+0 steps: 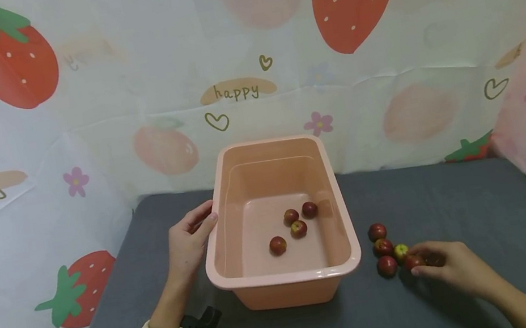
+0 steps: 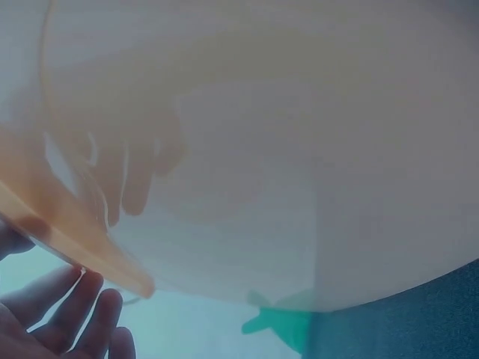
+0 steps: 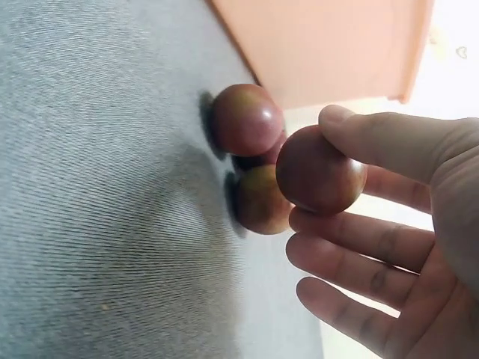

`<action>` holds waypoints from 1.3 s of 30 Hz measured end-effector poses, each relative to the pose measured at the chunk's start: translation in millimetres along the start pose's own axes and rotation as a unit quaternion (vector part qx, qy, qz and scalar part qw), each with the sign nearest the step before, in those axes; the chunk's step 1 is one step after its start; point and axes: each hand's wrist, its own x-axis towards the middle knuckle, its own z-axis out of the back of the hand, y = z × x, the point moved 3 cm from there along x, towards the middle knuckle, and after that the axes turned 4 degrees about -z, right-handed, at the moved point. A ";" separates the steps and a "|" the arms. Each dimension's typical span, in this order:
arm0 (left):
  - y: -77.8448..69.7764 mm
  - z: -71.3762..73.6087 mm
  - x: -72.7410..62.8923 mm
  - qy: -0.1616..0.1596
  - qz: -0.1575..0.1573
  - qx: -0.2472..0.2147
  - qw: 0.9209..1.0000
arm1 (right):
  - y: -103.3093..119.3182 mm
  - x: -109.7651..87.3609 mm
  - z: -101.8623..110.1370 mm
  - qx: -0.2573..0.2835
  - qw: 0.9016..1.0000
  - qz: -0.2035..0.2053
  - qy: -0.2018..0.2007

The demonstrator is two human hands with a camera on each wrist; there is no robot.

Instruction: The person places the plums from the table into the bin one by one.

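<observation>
Right hand (image 1: pixel 446 264): thumb and fingertips pinch one plum-like fruit, the held fruit (image 3: pixel 318 172), beside the loose cluster to the right of the basin (image 1: pixel 288 293).
Left hand (image 1: pixel 188 247): holds the basin's left rim, thumb and fingers around the edge.
Pinch: round skin could roll, I'd say, so keep the thumb square opposite the fingers and squeeze only lightly.
Clearance: best to lift straight up before going sideways, lest the neighbours get knocked; I can't tell whether they touch it.
Steadying: a firm rim hold should keep the basin from sliding.
Fruit count: four basin fruits (image 1: pixel 277 245), four cloth fruits (image 1: pixel 377 232), one pinched; nine visible, though fingers may hide another.
Others: one basin, one grey cloth (image 1: pixel 454 197).
</observation>
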 end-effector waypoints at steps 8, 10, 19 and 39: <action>-0.7 -7.3 0.4 -0.008 0.010 -0.032 0.999 | 2.1 1.6 9.0 0.012 1.000 -0.014 -0.005; -0.2 -7.2 0.3 -0.014 0.011 -0.034 0.999 | 3.9 2.8 11.9 0.015 1.000 -0.006 -0.010; 0.2 -5.5 -1.8 -0.017 0.007 -0.027 0.999 | 18.8 11.2 40.3 0.008 0.998 0.029 -0.046; -0.5 -6.5 -6.3 -0.020 0.001 -0.029 0.999 | 72.6 57.0 104.6 -0.023 0.992 0.090 -0.088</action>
